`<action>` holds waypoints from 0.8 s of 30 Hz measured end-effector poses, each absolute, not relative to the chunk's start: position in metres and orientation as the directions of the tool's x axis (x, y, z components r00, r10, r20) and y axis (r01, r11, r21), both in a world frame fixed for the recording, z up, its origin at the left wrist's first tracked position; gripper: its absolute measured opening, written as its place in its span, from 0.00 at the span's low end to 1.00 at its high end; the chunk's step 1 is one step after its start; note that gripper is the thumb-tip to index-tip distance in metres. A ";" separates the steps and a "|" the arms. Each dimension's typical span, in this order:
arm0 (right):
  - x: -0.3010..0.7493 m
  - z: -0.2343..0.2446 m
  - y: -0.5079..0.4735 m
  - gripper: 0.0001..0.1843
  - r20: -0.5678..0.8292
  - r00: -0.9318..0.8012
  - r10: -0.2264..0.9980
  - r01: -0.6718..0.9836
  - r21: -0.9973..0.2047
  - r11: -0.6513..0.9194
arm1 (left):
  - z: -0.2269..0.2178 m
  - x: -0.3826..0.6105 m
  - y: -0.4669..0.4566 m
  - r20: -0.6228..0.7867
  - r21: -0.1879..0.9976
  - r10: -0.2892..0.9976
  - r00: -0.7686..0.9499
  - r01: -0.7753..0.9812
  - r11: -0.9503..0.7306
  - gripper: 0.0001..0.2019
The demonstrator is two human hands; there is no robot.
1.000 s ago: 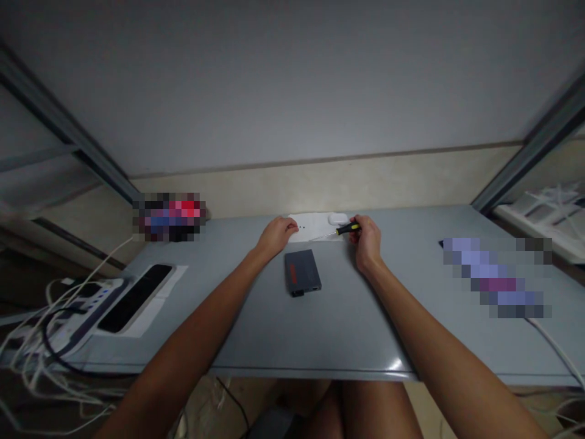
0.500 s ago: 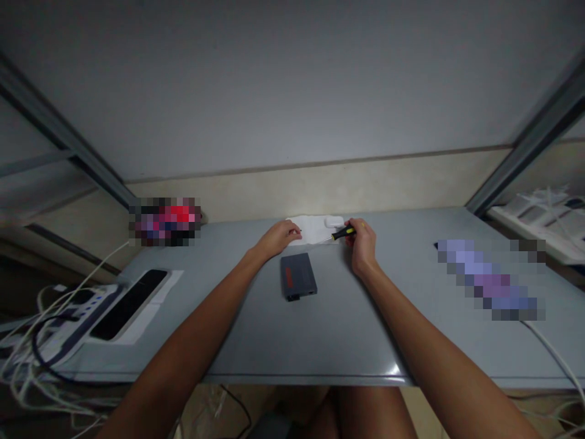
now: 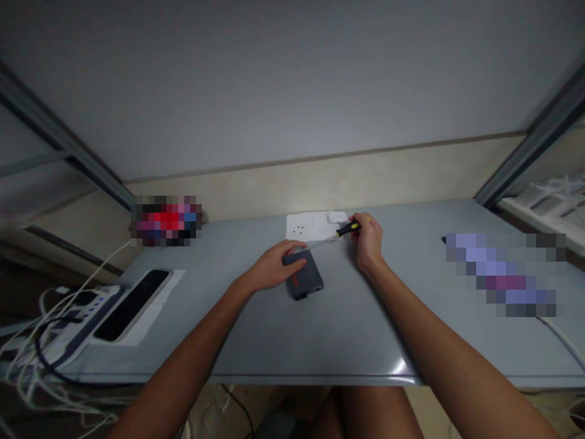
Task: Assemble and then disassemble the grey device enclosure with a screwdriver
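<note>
At my far left a power strip point(image 3: 85, 329) sits among loose cables, and beside it my phone point(image 3: 132, 305) lies flat, parked, I'd say, well out of my working space. My left hand point(image 3: 276, 266) reaches the dark box point(image 3: 311, 274) in the middle of the counter point(image 3: 347, 341): thumb across its top, fingers at its far edge, probably to steady it; I can't tell whether they're gripping. Just behind it is a white sheet point(image 3: 315, 229), whose paleness seems handy for keeping the small dark specks point(image 3: 300, 227) on it in sight. A white case point(image 3: 337, 217) rests at its right end, perhaps weighing it down. My right hand point(image 3: 367, 241) is closed around the screwdriver point(image 3: 348, 229) by its handle, shaft slanting left towards the box's far edge, apparently for aim.
</note>
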State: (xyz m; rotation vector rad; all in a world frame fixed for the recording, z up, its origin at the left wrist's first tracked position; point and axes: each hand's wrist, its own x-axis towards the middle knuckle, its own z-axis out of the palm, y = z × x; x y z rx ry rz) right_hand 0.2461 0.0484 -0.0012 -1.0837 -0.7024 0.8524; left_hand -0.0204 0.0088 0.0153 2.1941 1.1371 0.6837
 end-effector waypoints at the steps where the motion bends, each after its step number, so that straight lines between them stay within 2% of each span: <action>1: 0.248 -0.001 0.049 0.12 0.069 0.518 0.853 -0.242 -0.944 0.223 | 0.014 -0.017 0.007 0.193 0.671 0.847 0.495 0.563 -0.482 0.19; 4: 0.254 -0.003 0.055 0.13 0.023 0.575 0.818 -0.258 -0.943 0.209 | 0.011 0.001 0.003 0.204 0.610 0.855 0.476 0.622 -0.491 0.17; 8: 0.260 -0.008 0.063 0.17 -0.012 0.594 0.804 -0.284 -0.939 0.196 | 0.004 0.036 -0.005 0.238 0.492 0.920 0.310 0.778 -0.390 0.12; 14: 0.255 -0.008 0.061 0.20 -0.021 0.539 0.842 -0.320 -0.930 0.181 | -0.010 0.071 -0.002 0.291 0.558 0.953 0.081 0.795 -0.238 0.10; 17: 0.247 -0.005 0.055 0.19 -0.051 0.515 0.855 -0.355 -0.921 0.159 | -0.010 0.063 0.002 0.256 0.593 0.958 0.126 0.763 -0.259 0.12; 22: 0.229 -0.002 0.043 0.19 -0.060 0.454 0.889 -0.404 -0.903 0.145 | -0.002 0.030 0.003 0.310 0.642 0.881 0.357 0.605 -0.471 0.12; 24: 0.224 0.000 0.040 0.19 -0.076 0.423 0.903 -0.439 -0.889 0.130 | 0.000 0.023 -0.001 0.306 0.625 0.840 0.448 0.571 -0.532 0.16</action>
